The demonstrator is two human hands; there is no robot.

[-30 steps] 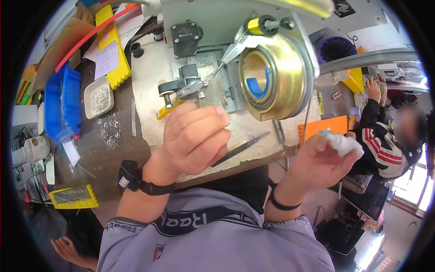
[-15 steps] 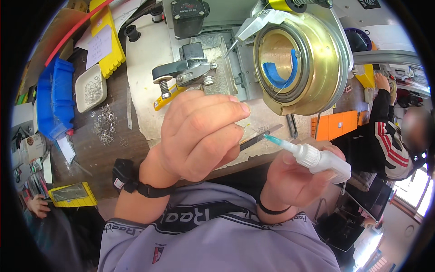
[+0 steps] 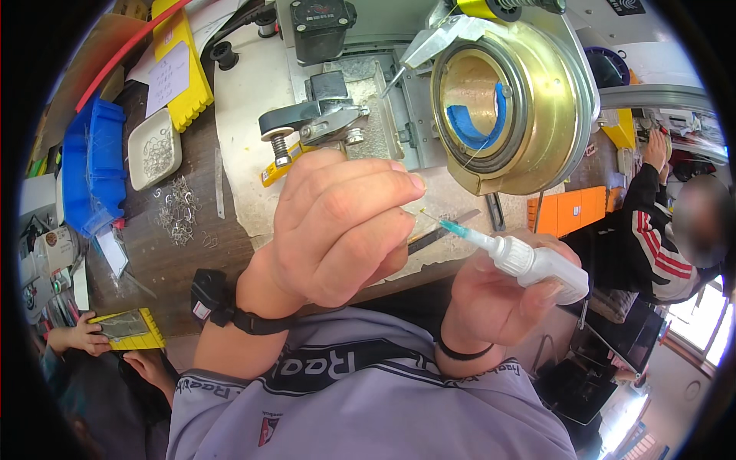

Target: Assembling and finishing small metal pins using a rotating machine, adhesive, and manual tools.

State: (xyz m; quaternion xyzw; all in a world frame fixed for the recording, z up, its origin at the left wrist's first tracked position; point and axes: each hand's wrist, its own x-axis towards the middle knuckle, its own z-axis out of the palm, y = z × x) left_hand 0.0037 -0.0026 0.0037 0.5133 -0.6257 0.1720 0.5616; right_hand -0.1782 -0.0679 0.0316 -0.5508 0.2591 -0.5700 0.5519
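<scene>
Cluttered workbench; right hand grips glue bottle, left hand pinched shut at nozzle tip

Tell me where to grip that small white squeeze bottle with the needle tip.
Grip the white squeeze bottle around its soft body, from below and behind, as the right hand does. The needle tip points up-left toward the left hand, so stay clear of that end.

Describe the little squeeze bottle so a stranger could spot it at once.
Start at the big brass-coloured drum on the machine at the top of the bench, then drop down to the right hand below it. That hand grips the squeeze bottle: small, white and soft-looking, with a teal needle tip aimed at the left hand's fingertips.
</scene>
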